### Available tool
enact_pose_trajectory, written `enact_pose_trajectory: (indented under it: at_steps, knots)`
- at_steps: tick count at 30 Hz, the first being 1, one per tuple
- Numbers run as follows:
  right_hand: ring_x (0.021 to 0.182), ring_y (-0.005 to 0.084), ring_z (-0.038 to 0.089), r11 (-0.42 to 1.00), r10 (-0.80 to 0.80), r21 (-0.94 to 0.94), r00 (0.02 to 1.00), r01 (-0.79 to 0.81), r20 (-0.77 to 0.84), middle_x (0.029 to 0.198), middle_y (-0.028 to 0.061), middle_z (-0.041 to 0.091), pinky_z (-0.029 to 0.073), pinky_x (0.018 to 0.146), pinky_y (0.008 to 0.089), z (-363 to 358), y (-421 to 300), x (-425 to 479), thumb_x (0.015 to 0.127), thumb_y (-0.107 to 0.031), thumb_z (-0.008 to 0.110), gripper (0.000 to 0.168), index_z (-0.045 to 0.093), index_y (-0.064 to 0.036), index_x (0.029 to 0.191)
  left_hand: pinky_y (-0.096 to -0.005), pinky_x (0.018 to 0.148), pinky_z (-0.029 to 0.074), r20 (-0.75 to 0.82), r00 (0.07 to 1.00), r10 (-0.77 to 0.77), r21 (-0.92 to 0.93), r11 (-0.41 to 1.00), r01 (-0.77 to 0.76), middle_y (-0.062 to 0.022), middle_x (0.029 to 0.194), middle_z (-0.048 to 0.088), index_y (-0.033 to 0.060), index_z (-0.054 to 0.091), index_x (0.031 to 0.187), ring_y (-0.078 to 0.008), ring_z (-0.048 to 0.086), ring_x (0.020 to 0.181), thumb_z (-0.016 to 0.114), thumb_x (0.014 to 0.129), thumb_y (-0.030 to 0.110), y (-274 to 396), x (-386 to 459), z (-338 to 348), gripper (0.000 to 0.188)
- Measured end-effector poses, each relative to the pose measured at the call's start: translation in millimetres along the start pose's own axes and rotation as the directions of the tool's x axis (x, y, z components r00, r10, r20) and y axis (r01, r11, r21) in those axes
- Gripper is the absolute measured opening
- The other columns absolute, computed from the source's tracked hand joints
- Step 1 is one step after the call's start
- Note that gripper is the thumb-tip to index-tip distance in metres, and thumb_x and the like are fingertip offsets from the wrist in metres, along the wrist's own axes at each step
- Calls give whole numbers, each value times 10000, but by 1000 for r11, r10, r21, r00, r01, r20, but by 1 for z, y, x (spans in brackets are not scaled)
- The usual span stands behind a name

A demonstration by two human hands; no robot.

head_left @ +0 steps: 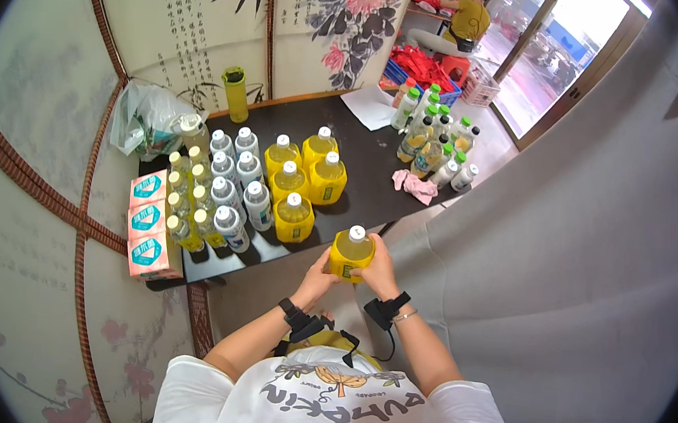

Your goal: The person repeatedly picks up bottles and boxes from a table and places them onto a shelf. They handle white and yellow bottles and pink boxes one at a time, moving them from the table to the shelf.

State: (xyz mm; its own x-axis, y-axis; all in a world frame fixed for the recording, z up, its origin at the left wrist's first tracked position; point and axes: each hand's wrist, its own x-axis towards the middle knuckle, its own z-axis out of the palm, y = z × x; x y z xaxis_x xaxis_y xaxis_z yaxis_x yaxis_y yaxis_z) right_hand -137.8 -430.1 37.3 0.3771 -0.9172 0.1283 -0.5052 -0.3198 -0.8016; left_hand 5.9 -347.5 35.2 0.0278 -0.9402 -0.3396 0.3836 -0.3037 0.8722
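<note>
Between my two hands is a plastic bottle (348,264) with a yellow label and a white cap, held upright in front of the table's near edge. My left hand (317,282) grips its left side. On the right side, my right hand (380,270) wraps around it, with the thumb across the label. Several matching yellow-labelled bottles (293,218) stand grouped on the dark table (376,153). Left of them are rows of white-labelled bottles (256,203), then slim bottles with pale yellow caps (178,230).
Pink cartons (152,254) line the table's left end, near a plastic bag (144,120). A yellow-green tumbler (236,95) stands at the back. Mixed bottles (413,139), white paper (369,108) and a pink cloth (415,186) lie right. A grey curtain (558,247) hangs beside me. Another person (467,20) sits beyond.
</note>
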Motion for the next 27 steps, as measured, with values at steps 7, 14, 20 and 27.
enact_pose_trajectory:
  at_steps: [7, 14, 20, 27]
  knots:
    - [1095, 302, 498, 986, -144, 96, 988, 138, 64, 1131, 136, 539, 410, 930, 347, 19, 25, 88, 511, 18, 760, 711, 458, -36, 1152, -270, 917, 384, -253, 961, 114, -40, 991, -129, -102, 1346, 371, 109, 256, 1405, -194, 401, 1201, 462, 700, -156, -12, 82, -10, 780]
    - [1093, 293, 528, 984, -171, 62, 982, 166, 81, 1142, 144, 559, 433, 916, 328, 48, 59, 133, 542, 59, 707, 725, 447, -68, 1207, -281, 944, 364, -333, 931, 151, -103, 975, -195, -144, 1411, 267, 87, 70, 1433, -222, 335, 1271, 460, 694, -147, -13, 110, -8, 868]
    - [1173, 316, 454, 999, -43, 16, 978, 41, 206, 1264, 175, 475, 390, 970, 348, 49, 44, 142, 564, 84, 704, 842, 351, -71, 1312, -299, 948, 346, -322, 929, 180, -75, 974, -215, -167, 1445, 160, 80, -36, 1429, -281, 229, 1329, 464, 705, -136, -25, 122, -16, 906]
    - [1166, 386, 431, 984, 179, -27, 977, -177, 115, 1256, 273, 422, 385, 954, 388, 47, 66, 83, 602, -42, 759, 981, 150, -36, 1370, -276, 837, 411, -269, 963, -36, 66, 996, 56, -126, 1208, 407, -9, 320, 1322, -188, 469, 1030, 539, 740, -59, -39, 97, -17, 624]
